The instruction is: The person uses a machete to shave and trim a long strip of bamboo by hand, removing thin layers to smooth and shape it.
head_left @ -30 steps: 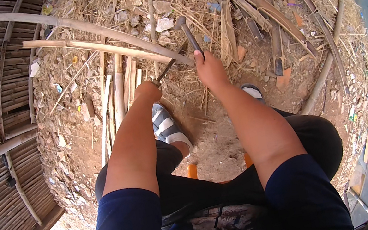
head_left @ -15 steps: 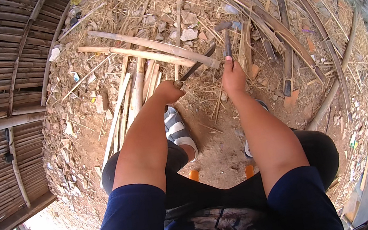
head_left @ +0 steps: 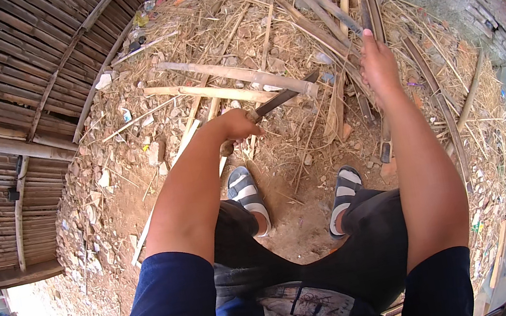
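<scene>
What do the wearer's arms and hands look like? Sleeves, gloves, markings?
Left hand and right hand are both bare, no gloves. No watch, band or cable shows on either wrist. Left sleeve and right sleeve are short, dark navy and plain where visible, leaving the forearms uncovered.

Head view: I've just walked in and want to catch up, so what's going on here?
A person's left hand holds a long-bladed knife, its blade crossing one end of a bamboo strip in this view; whether they touch is unclear. The right hand holds a hammer out to the right, apart from the knife. More split bamboo lies on the ground.
</scene>
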`<state>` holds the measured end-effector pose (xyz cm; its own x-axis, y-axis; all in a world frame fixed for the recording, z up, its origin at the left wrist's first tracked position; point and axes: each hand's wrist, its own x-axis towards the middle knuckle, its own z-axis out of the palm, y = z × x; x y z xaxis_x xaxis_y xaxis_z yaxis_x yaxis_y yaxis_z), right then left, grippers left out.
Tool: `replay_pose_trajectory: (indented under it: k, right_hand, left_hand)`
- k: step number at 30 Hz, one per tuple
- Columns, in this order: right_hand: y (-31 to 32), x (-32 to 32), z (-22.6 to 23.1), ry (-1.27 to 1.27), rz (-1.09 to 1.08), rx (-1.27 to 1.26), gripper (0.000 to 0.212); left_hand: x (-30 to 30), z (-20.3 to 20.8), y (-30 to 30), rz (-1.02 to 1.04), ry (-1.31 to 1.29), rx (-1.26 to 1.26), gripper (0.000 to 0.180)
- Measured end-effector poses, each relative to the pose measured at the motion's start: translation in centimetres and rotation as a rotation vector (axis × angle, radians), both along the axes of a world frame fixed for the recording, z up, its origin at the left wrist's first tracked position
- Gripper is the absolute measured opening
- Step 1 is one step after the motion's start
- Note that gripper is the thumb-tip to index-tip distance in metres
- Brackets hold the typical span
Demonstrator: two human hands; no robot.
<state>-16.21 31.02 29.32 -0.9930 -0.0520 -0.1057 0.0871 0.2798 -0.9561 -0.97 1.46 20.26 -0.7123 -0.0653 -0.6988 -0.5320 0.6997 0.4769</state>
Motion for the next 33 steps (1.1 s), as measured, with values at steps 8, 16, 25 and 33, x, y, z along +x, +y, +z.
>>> replay_pose_trajectory:
  k: [8,16,25,33]
  right_hand:
    - [16.1,2.3,2.6,0.011,0.207,0.268,0.04]
    - [35.1,14.6,-21.1,-0.108,0.104,0.824,0.053]
    - [41.8,26.0,-29.2,-0.405,-0.256,0.834,0.046]
    - [44.1,26.8,-27.2,-0.113,-0.404,1.136,0.036]
  left_hand:
    - [3.7,7.8,2.7,0.155,0.183,0.097,0.036]
    - [7.3,11.0,8.4,0.315,0.232,0.305,0.031]
    - [8.7,13.3,13.2,0.412,0.346,0.545,0.032]
    - [9.5,14.9,16.3,0.47,0.393,0.663,0.031]
